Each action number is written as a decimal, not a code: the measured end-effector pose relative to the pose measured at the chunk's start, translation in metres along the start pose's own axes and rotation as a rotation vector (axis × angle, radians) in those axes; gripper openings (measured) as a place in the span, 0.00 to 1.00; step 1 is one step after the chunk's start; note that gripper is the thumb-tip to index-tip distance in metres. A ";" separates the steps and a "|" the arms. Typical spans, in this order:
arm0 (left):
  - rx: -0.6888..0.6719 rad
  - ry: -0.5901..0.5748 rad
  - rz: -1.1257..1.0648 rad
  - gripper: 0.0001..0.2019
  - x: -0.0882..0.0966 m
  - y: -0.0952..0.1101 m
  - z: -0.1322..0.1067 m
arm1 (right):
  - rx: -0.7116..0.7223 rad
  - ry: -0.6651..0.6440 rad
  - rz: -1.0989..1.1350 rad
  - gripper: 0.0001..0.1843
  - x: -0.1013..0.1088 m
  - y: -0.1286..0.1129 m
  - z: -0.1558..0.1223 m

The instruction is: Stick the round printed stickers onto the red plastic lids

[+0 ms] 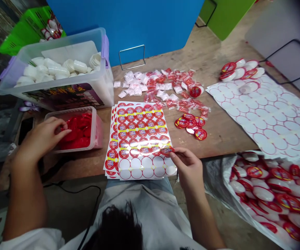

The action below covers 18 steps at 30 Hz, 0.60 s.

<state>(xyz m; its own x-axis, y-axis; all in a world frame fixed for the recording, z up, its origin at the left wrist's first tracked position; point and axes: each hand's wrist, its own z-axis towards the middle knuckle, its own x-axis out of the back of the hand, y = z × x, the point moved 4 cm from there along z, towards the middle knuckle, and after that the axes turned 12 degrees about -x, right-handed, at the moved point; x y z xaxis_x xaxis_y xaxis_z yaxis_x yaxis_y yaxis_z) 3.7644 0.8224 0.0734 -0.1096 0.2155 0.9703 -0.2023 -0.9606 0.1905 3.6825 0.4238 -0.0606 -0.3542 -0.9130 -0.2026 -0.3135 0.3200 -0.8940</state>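
Wooden table [217, 135]: label sheets [142, 139] sit between the hands; right hand [188, 166] pinches a round red label [167, 151], left hand [42, 137] half-open at red tub [97, 133].

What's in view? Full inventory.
Clear plastic bin: 1, purple latches, back left.
White plastic cups: many, white, in bin.
Green plastic crate: 1, green, behind the bin.
Translucent pink plastic tub: 1, pink, front left.
Red plastic pieces: many, red, in tub.
Printed label sheets: several, red on white, centre.
Peeled white label sheet: 1, red outlines, right.
Small plastic sachets: many, white and red, mid-table.
Loose round labels: several, red, beside the sachets.
Labelled white cups: many, white and red, front right.
Left hand: 1, in the red pieces.
Right hand: 1, pinching a round red label.
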 end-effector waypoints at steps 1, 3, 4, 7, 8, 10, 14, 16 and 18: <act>0.029 0.096 0.003 0.05 0.008 0.005 -0.006 | -0.003 0.007 0.008 0.11 0.000 0.002 0.001; 0.126 0.356 -0.117 0.04 0.018 0.017 -0.022 | -0.018 0.019 0.031 0.11 -0.001 0.006 0.002; 0.172 0.505 -0.274 0.05 0.017 0.025 -0.030 | -0.028 0.017 0.043 0.11 -0.002 0.008 0.002; 0.178 0.674 -0.859 0.18 -0.013 0.062 -0.047 | -0.054 -0.020 0.049 0.11 -0.009 0.011 0.001; 0.203 0.578 -1.015 0.26 -0.032 0.078 -0.050 | -0.059 -0.043 0.045 0.11 -0.013 0.011 -0.001; 0.257 0.426 -1.219 0.23 -0.067 0.109 -0.055 | -0.062 -0.101 0.038 0.10 -0.020 0.011 -0.004; 0.475 0.133 -1.424 0.16 -0.123 0.156 -0.067 | -0.060 -0.228 0.053 0.08 -0.032 0.012 -0.011; 0.539 0.049 -1.475 0.18 -0.137 0.171 -0.071 | -0.056 -0.277 0.061 0.08 -0.035 0.013 -0.013; 0.565 -0.008 -1.522 0.17 -0.146 0.181 -0.073 | -0.051 -0.313 0.052 0.08 -0.037 0.014 -0.014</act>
<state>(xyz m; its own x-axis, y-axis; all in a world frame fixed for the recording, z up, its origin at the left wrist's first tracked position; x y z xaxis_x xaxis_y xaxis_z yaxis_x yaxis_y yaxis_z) 3.6723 0.6296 -0.0446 -0.1477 0.9765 -0.1567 0.2512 0.1903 0.9490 3.6789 0.4656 -0.0602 -0.0848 -0.9260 -0.3680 -0.3490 0.3735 -0.8594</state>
